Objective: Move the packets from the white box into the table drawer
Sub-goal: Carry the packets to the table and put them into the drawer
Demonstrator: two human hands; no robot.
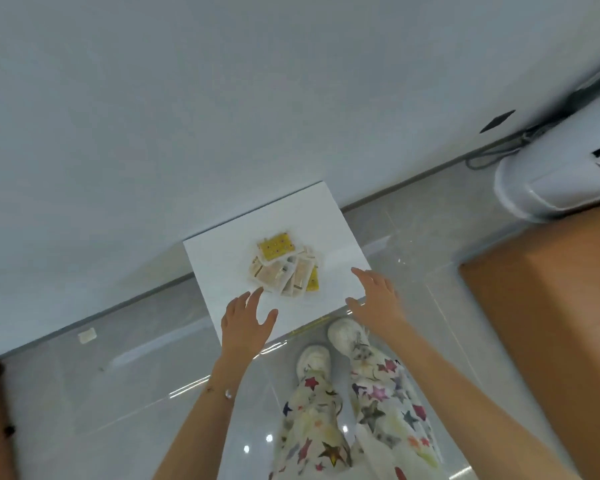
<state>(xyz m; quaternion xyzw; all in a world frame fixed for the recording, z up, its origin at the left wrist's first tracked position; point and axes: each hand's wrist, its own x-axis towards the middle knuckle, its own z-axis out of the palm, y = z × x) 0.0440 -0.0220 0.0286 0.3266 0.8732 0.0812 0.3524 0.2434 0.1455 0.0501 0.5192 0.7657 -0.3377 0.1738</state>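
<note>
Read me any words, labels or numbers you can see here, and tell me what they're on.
None can be read.
Packets: yellow and beige printing, too blurred to read.
White appliance: dark label at its right end, cut off and illegible.

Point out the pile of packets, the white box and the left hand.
pile of packets (284,270): head view, on a beige packet mid-pile.
white box (219,268): head view, on its bare white surface left of the pile.
left hand (246,320): head view, on the back of the hand.
</note>
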